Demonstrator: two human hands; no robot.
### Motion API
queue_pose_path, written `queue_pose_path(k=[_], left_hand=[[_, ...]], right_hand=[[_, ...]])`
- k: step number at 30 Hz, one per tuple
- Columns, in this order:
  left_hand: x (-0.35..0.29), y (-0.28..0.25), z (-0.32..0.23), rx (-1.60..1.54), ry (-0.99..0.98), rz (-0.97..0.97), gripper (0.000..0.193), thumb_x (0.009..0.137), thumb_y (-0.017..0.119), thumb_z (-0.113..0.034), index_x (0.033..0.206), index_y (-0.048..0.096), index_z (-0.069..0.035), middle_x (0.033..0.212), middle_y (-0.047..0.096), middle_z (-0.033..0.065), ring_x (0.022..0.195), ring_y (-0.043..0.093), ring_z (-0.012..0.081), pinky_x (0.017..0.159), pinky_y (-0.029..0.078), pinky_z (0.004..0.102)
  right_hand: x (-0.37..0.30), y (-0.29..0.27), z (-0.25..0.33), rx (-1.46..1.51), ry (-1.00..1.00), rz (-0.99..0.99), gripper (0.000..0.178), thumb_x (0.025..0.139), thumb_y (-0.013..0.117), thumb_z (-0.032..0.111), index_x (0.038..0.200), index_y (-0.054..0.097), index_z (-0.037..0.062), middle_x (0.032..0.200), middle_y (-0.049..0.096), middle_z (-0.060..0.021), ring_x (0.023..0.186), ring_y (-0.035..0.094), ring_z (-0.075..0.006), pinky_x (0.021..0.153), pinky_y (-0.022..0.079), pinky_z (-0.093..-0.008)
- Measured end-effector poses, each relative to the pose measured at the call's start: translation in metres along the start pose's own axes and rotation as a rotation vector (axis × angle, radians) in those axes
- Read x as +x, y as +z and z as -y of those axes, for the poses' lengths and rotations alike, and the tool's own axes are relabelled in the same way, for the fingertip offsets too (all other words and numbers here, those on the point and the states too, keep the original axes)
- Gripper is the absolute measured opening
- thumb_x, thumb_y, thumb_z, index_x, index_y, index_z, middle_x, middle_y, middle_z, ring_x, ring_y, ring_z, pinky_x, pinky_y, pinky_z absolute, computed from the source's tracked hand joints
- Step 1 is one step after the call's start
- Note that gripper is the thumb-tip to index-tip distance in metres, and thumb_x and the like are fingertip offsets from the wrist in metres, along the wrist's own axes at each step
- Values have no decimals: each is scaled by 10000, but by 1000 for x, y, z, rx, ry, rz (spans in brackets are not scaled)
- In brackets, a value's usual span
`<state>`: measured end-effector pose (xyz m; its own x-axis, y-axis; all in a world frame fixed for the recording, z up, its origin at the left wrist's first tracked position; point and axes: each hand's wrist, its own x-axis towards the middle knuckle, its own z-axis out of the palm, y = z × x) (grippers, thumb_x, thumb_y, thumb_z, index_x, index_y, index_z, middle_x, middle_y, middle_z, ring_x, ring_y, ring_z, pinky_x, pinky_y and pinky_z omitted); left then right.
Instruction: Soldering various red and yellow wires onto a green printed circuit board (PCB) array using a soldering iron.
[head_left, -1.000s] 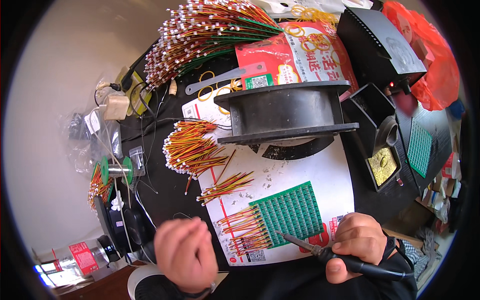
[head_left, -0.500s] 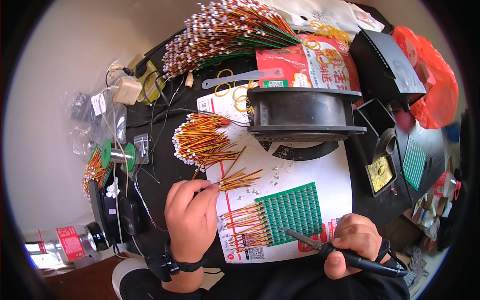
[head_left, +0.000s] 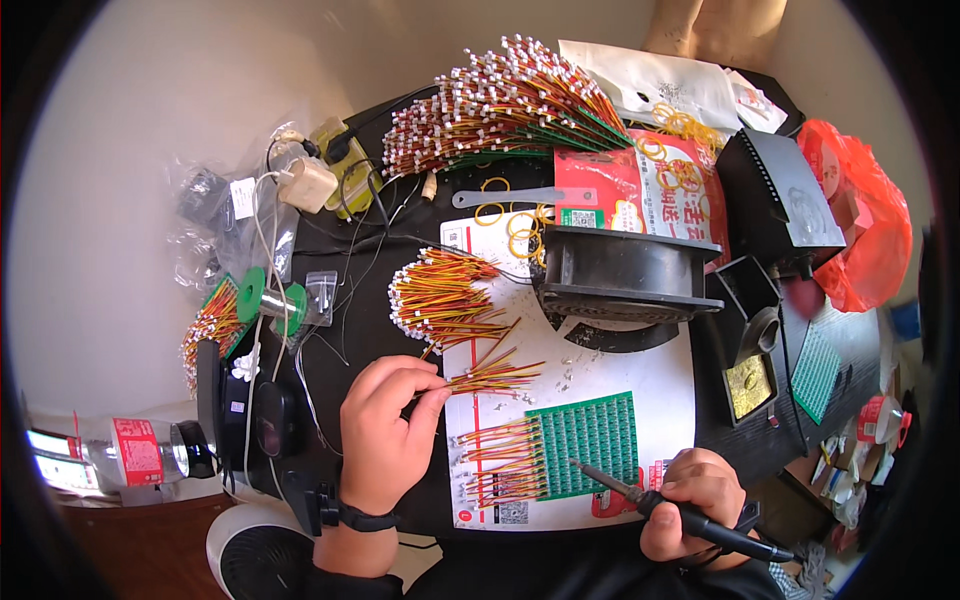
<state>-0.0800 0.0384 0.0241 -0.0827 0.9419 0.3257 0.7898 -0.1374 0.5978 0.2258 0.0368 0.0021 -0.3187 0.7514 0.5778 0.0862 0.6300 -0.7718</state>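
Note:
My left hand (head_left: 390,425), wearing a dark wristband, is closed, with thumb and fingertips pinching the ends of a small bunch of red and yellow wires (head_left: 498,377). My right hand (head_left: 697,505) grips a black-handled soldering iron (head_left: 655,503). Its metal tip points left over a green circuit board panel (head_left: 592,440), and I cannot tell whether it touches. A row of red and yellow wires (head_left: 505,450) with white connectors extends from the board's left edge. Behind my left hand lies a larger pile of such wires (head_left: 445,295).
A black fan (head_left: 630,270) stands behind the board on the white sheet (head_left: 665,400). To the right are a soldering iron stand (head_left: 745,310), a black box (head_left: 780,195) and another green panel (head_left: 820,365). At left sits a solder spool (head_left: 270,300). Many wires (head_left: 500,105) lie at the back.
The whole view has shifted, with the far objects appearing lower and further right. My left hand stays at the wire bunch, and the soldering iron stays over the board.

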Motion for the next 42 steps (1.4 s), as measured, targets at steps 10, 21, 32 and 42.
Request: queue_pose_path(k=[10, 21, 32, 42], left_hand=[[-1, -6, -1, -58, -107, 66, 136, 838, 689, 64, 957, 741, 23, 860, 719, 137, 690, 678, 192, 612, 520, 273], [-5, -32, -7, -40, -100, 177, 338, 871, 594, 127, 1181, 678, 23, 1161, 688, 202, 867, 746, 255, 795, 597, 293], [-8, -38, -21, -589, -295, 177, 371, 958, 487, 101, 1311, 587, 44, 1010, 614, 110, 776, 676, 133, 673, 568, 245], [3, -4, -13, -1423, -739, 443, 302, 1024, 495, -64, 1269, 590, 85, 951, 623, 60, 758, 570, 98, 711, 470, 213]], right_hand=[[4, -2, 1, 10, -16, 36, 240, 790, 757, 80, 924, 582, -12, 641, 552, -64, 487, 531, -192, 453, 443, -314], [3, 3, 1, -18, -20, 23, 232, 794, 742, 97, 919, 575, -4, 637, 548, -63, 486, 524, -184, 455, 435, -313], [-4, 2, 0, -62, -6, -12, 253, 802, 727, 104, 956, 556, -3, 650, 550, -86, 495, 529, -202, 461, 433, -326], [-2, 4, 0, -81, 4, -47, 221, 808, 701, 83, 955, 553, 9, 646, 545, -65, 497, 527, -188, 463, 427, -316]])
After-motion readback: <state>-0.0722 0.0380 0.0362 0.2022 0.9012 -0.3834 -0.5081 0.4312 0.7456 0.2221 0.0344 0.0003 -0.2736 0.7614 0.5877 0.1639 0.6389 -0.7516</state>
